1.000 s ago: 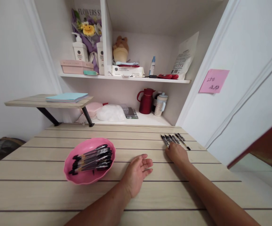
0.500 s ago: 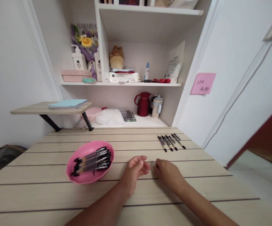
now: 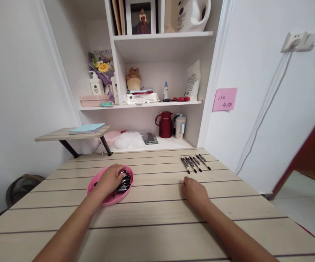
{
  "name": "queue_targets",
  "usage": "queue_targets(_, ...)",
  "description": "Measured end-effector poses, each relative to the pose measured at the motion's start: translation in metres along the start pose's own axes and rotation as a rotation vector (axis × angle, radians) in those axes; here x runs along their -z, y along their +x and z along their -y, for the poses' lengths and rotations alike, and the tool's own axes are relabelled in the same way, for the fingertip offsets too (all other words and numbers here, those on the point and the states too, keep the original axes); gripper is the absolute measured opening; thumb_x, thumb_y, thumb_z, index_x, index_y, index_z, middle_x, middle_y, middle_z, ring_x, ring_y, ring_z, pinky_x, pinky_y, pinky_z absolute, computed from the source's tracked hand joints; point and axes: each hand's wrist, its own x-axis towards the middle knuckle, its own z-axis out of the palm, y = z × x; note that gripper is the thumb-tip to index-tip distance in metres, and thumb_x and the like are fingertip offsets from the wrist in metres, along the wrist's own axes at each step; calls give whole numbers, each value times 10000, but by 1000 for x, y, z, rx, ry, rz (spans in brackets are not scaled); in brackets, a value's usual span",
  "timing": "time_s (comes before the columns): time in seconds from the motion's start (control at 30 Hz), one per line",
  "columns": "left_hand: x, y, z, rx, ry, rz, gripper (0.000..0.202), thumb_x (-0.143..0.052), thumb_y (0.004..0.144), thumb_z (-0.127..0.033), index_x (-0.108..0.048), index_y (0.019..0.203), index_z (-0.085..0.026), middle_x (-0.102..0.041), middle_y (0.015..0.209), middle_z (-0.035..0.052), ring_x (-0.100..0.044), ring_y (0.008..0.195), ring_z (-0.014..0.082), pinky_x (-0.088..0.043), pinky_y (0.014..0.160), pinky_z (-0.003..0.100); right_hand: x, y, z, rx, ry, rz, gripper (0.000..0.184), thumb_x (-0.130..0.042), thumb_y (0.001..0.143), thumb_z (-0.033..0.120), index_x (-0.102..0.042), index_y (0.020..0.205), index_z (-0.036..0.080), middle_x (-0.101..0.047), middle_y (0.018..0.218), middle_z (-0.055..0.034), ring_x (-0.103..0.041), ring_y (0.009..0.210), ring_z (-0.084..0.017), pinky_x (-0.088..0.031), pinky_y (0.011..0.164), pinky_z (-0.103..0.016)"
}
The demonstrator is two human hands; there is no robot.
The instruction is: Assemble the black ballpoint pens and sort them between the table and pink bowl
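The biggest thing in front of you is the tabletop (image 3: 157, 211), made of pale boards with dark lines running from its left side to its right side. White shelves (image 3: 157, 45) stand behind its far edge. A little wooden stand (image 3: 48, 136) with black legs is at the far left corner.

Next comes the pink bowl (image 3: 114, 201), which sits nearer to the tabletop's left edge than to its right edge. In it is a heap of pens (image 3: 124, 182), lying mostly side to side, with lots of black ends pointing at the bowl's right rim. Your arm and hand hide much of the rest.

Your left hand (image 3: 110, 180) is over the bowl, with its fingers bent down on the pens. You cannot tell if it is pinching any. Your right hand (image 3: 195, 191) is curled up, nearer to you than the far right corner, and its fingertips are hidden, so you cannot tell if it has something inside.

Smallest is the row of pens (image 3: 190, 164) near the far right corner. They lie flat, side by side. Their long way goes from the far edge toward you, and their near ends slant to the right.
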Motion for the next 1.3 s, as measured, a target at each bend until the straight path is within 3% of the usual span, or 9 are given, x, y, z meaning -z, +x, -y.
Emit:
queue_targets(0.13,8,-8,27,53,234,137,302,-437,774,-259,-627,1001,-199,-627,1012,94,-538,969,219,-357,844,308,-3,5,-17,-21,-47,-86,298,-323,841,227,-582,934,111,-561,1080,-187,-568,903,-265,-394,714,-359)
queue_targets(0.27,3,-10,29,113,318,226,306,-434,776,-237,-630,1011,-226,-630,1024,71,-541,974,197,-361,835,285,-17,7,-17,18,-45,-192,365,-366,830,299,-535,1090,106,-458,1263,-175,-426,1133,-275,-377,831,-362)
queue_targets(0.63,-10,-9,25,163,398,221,240,-423,764,-183,-644,856,-161,-643,917,123,-570,864,232,-369,743,306,-33,6,-18,255,37,-299,357,-353,830,255,-552,1074,86,-517,1199,-181,-431,1152,-251,-347,948,-362)
queue_targets(0.77,-10,-7,28,185,397,202,175,-442,741,-162,-614,722,-137,-626,843,141,-573,807,240,-369,712,319,-27,3,-2,316,168,-307,346,-365,827,285,-578,1050,129,-547,1171,-148,-479,1095,-265,-383,912,-389)
queue_targets(0.9,-2,-7,11,164,357,132,189,-385,788,-178,-557,860,-143,-588,943,135,-558,836,215,-377,703,307,-10,3,28,319,499,-243,343,-368,827,370,-621,967,186,-606,1080,-100,-535,1013,-249,-415,862,-385)
queue_targets(0.97,-8,-7,-10,119,226,70,216,-337,826,-218,-496,963,-170,-568,990,101,-544,861,183,-385,708,285,-1,3,45,317,770,-139,352,-389,814,437,-632,898,196,-648,961,-79,-579,914,-232,-445,800,-362)
queue_targets(1.03,-25,-8,-38,74,-183,44,199,-346,828,-264,-459,973,-186,-568,902,53,-544,763,141,-398,668,257,7,2,60,301,1095,-4,392,-400,803,494,-626,895,187,-663,875,-73,-601,831,-214,-468,733,-334)
queue_targets(1.17,-83,-16,-91,271,-974,393,231,-357,803,-306,-409,995,-188,-471,631,-45,-377,408,50,-293,407,175,11,-4,76,175,1608,88,475,-411,787,545,-549,1044,171,-671,807,-65,-595,563,-144,-492,562,-291)
queue_targets(1.3,-130,-22,-112,476,-1246,426,279,-435,764,-374,-420,962,-176,-419,534,-79,-254,336,17,-134,359,155,3,-9,73,-80,1753,254,501,-384,768,593,-525,972,158,-595,508,13,-395,245,-95,-348,268,-237)
